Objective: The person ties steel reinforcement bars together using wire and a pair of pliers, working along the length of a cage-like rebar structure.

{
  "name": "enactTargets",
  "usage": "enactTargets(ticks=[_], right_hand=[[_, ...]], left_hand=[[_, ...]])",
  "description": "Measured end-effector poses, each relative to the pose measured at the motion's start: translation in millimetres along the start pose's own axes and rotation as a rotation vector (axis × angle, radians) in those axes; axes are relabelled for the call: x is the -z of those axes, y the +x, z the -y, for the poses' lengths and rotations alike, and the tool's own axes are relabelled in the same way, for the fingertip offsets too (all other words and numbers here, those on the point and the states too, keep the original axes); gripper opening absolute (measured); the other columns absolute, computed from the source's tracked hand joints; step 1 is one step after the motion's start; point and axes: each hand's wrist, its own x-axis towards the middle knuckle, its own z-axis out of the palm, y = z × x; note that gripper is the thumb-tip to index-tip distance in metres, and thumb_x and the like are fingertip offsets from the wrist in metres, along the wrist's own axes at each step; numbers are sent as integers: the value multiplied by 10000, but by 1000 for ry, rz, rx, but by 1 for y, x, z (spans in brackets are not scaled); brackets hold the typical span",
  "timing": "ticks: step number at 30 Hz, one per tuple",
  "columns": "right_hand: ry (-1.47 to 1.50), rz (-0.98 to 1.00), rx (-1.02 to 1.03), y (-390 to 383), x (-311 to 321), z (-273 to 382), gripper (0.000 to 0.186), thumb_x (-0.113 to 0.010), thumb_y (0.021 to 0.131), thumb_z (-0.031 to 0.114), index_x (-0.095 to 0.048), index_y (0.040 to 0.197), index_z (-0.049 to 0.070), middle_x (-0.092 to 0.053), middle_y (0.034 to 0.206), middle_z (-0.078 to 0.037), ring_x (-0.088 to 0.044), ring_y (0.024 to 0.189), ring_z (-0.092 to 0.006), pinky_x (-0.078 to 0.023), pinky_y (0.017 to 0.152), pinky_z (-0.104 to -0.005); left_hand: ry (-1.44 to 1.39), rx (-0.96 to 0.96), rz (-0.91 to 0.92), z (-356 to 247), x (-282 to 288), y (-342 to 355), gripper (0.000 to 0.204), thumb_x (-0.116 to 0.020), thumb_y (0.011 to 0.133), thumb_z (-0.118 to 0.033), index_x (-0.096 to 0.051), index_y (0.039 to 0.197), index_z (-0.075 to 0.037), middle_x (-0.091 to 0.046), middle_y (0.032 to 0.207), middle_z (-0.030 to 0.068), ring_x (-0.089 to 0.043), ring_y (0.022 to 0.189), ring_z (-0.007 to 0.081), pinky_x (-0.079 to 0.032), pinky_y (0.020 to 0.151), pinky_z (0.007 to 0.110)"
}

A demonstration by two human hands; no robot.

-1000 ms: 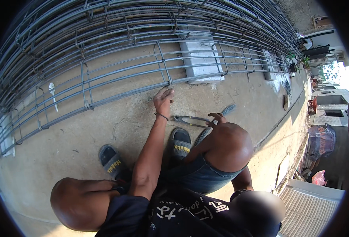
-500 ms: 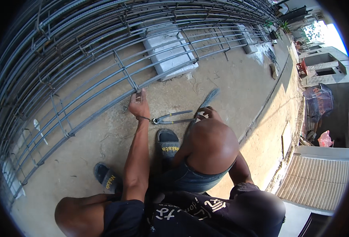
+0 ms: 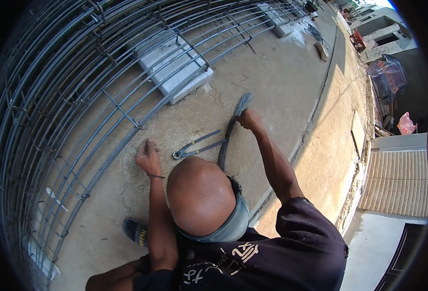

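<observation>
My right hand (image 3: 248, 118) grips a long bundle of thin wire (image 3: 243, 101) lying diagonally across the concrete. My left hand (image 3: 147, 154) has its fingers curled together beside the lowest bars of a rebar cage (image 3: 121, 110); whether they hold something small is unclear. Between my hands, a pair of nipper pliers (image 3: 179, 153) lies on the floor with handles apart. My bent knee (image 3: 199, 196) is in front of them, hiding part of the wire bundle.
White blocks (image 3: 180, 82) sit under the stacked cages. Loose wires and a stone piece (image 3: 321, 51) lie on the concrete floor (image 3: 291, 87). A crack runs along it at right, beside a board (image 3: 357, 133), a covered object (image 3: 386, 76) and a pink bag (image 3: 406, 123).
My left hand has come down and away from the cage bar. My right hand has moved up along the wire bundle, now clear of my knee. The view has turned rightward.
</observation>
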Motion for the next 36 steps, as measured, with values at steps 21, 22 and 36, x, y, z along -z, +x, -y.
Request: enactTargets(ticks=[21, 22, 36], right_hand=[[877, -15, -145, -22, -16, -21, 183, -719, 791, 130, -632, 719, -14, -592, 603, -57, -534, 485, -125, -414, 437, -269], [848, 0, -104, -29, -10, -8, 179, -716, 797, 132, -630, 731, -10, -601, 624, -59, -548, 499, -123, -431, 451, -260], [1081, -69, 494, -179, 106, 119, 139, -673, 847, 146, -594, 830, 33, -629, 756, -51, -616, 693, -141, -519, 702, -293]], left_hand=[[-61, 69, 347, -36, -58, -32, 196, -616, 879, -93, -638, 1009, 52, -650, 747, 69, -585, 599, 96, -474, 550, 223], [-60, 75, 346, -33, -53, -31, 191, -616, 878, -93, -642, 1006, 45, -648, 741, 63, -582, 596, 92, -474, 550, 224], [333, -331, 746, -43, -91, -90, 752, -696, 751, -328, -374, 1366, -39, -643, 1038, 175, -627, 940, 331, -504, 787, 405]])
